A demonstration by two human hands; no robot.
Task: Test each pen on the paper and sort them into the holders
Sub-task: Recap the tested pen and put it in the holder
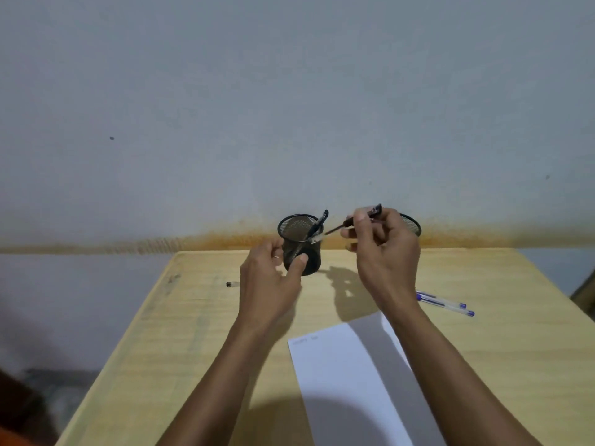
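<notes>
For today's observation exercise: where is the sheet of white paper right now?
In the head view the white paper lies flat on the wooden table, near its front edge, partly under the right forearm, with two blue-capped pens beyond it.

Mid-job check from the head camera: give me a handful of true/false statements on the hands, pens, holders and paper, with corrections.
1. The left hand grips the nearer black mesh holder. True.
2. The right hand is empty. False: it pinches a dark pen aimed at that holder.
3. The nearer holder already has a pen in it. True.
4. Two blue-capped clear pens lie on the white paper sheet. False: they lie on the wooden table, right of the paper.
5. A second mesh holder stands behind the right hand. True.
</notes>
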